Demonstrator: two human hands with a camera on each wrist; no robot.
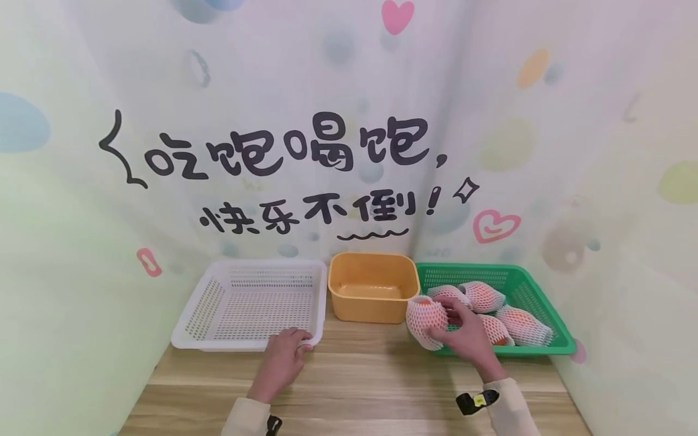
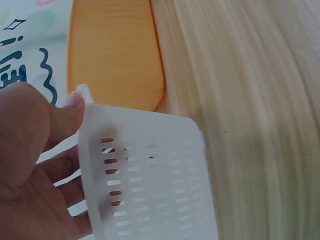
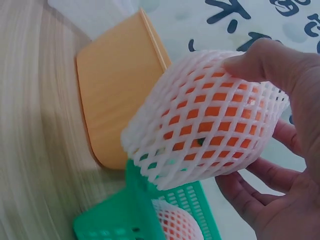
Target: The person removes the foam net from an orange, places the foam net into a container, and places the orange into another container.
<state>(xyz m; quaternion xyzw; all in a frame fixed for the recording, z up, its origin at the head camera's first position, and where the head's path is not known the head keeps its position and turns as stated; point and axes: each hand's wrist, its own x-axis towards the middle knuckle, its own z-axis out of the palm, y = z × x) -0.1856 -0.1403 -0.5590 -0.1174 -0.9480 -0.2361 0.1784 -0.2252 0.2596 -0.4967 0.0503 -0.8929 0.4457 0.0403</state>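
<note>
Our right hand (image 1: 466,336) grasps a net-wrapped orange item (image 1: 424,318) on its left side, with the green basket (image 1: 526,297) beneath and beyond that hand, while our left hand (image 1: 280,362) pinches the white basket's (image 1: 262,312) near rim.

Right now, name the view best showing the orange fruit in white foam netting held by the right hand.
Right wrist: the netted fruit appears largest, its mesh distinct. The head view shows it smaller, partly covered by the right hand; the left wrist view lacks it.
</note>
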